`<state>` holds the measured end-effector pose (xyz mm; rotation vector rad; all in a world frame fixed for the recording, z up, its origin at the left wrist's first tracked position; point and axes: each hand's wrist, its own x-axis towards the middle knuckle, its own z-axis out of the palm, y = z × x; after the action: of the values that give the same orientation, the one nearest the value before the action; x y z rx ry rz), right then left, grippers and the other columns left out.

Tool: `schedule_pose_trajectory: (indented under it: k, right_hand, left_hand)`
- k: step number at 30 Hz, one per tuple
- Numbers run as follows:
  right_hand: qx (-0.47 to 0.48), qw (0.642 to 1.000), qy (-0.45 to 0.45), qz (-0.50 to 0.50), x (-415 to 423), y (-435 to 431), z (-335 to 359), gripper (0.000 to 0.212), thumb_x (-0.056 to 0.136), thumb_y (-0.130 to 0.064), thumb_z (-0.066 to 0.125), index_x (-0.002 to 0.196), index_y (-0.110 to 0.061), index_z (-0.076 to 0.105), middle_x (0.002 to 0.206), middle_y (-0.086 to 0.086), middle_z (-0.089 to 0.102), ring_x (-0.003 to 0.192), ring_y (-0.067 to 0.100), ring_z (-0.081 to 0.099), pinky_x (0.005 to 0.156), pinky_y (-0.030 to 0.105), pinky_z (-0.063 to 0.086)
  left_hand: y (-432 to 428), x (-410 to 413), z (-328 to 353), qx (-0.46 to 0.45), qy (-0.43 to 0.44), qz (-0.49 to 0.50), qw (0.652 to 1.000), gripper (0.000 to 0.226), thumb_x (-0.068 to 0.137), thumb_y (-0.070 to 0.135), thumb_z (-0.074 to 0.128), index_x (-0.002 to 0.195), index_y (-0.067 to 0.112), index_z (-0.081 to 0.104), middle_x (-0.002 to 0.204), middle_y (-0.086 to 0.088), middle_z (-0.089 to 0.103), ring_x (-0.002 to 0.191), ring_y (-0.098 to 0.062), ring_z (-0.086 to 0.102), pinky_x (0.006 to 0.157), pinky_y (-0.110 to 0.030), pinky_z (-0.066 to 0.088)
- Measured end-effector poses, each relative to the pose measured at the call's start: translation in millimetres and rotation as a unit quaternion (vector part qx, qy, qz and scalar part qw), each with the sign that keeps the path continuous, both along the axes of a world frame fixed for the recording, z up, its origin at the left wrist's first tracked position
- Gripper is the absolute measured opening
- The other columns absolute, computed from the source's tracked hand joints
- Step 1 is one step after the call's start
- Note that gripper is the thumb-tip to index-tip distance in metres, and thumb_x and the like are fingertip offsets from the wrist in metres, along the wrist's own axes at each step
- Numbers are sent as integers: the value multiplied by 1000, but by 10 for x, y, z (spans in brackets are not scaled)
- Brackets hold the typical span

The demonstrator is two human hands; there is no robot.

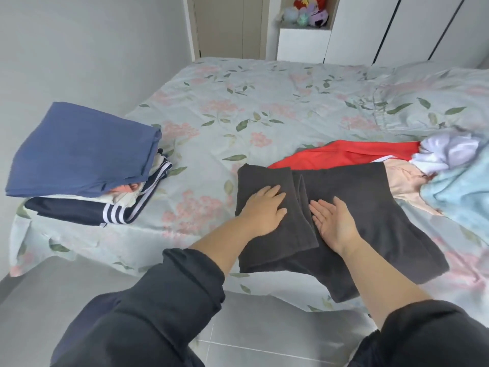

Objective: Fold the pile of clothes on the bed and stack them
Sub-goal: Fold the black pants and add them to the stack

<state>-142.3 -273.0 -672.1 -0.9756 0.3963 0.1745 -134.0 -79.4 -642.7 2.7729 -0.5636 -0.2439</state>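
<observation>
A dark grey garment [370, 207] lies spread on the bed near its front edge, its left part folded over into a narrow panel. My left hand [262, 207] presses flat on that folded panel, fingers straight. My right hand [334, 221] rests edge-on just right of the fold, palm turned left, fingers straight. At the left corner stands a stack of folded clothes [82, 165], a blue piece on top and a navy piece with white stripes at the bottom. To the right lies the unfolded pile: a red garment [344, 154], a pink one [402, 184], a white one [444, 152] and a light blue one [460, 202].
The bed [264, 107] has a pale floral sheet, with open room in the middle and at the back. A grey wall runs along the left. Grey floor tiles [264, 327] lie below the bed's front edge. White wardrobes and a shelf with plush toys [309, 9] stand behind.
</observation>
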Motion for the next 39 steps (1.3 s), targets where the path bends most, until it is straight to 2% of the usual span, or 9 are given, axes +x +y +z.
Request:
schedule_pose_trajectory:
  k: [4,8,14,19,21,23,25,30,39]
  right_hand:
    - [-143,988,-6,54,-43,88,39,48,98,-35,47,132,-1,45,113,12,64,103,20,62,89,28,47]
    - [-307,941,1,139,-101,167,91,42,88,-43,62,116,-13,62,109,2,70,102,21,65,96,39,49]
    - [-468,861,-27,197,-102,261,131,58,81,-9,70,133,-11,44,123,6,58,111,23,57,98,39,47]
    - [-589,788,-51,169,-141,365,67,78,85,-10,67,148,-11,20,139,11,43,126,27,45,100,31,37]
    - [-694,703,-61,140,-226,429,55,88,87,-17,67,151,-14,8,142,12,35,125,29,41,99,38,38]
    - [-810,566,-121,91,-342,452,55,83,88,-23,65,151,-17,12,146,12,32,122,31,43,94,42,42]
    - [-833,508,-208,65,-452,456,-12,65,91,-22,58,148,-15,28,149,14,34,125,33,44,97,46,41]
    - [-781,571,-103,230,-566,445,-196,53,103,-36,19,152,-19,12,160,1,8,147,18,8,119,38,9]
    - [-619,737,-116,243,-284,993,184,53,104,-29,25,153,-14,10,160,6,10,146,19,15,116,29,14]
  left_hand:
    - [45,-102,-475,73,-83,6,994,57,102,42,18,153,24,0,161,2,-8,147,-19,-9,117,-42,-4]
    - [24,-95,-563,70,-113,8,991,57,102,40,17,153,23,-2,161,2,-8,147,-19,-9,117,-42,-6]
    - [136,-79,-505,-63,-93,-1,994,56,102,19,36,153,23,14,161,2,-4,148,-15,-8,117,-33,-7]
    - [268,-203,-493,-210,-116,262,935,76,87,38,62,150,20,23,157,-5,19,143,-24,19,115,-38,19]
    - [300,-191,-410,-316,-31,329,889,75,83,39,68,145,18,32,142,-3,45,129,-24,43,103,-36,40]
    - [370,-104,-348,-406,56,359,839,56,83,34,68,130,12,47,120,0,60,115,-26,57,84,-31,50]
    - [458,-29,-286,-473,175,376,777,48,82,31,71,121,8,54,113,-3,64,103,-27,62,79,-34,53]
    - [468,-1,-148,-451,305,308,780,49,84,15,71,128,14,51,111,-2,62,90,-18,61,70,-31,50]
    - [785,189,541,-433,154,320,828,49,77,-4,60,120,19,59,87,6,61,73,-14,58,54,-22,44]
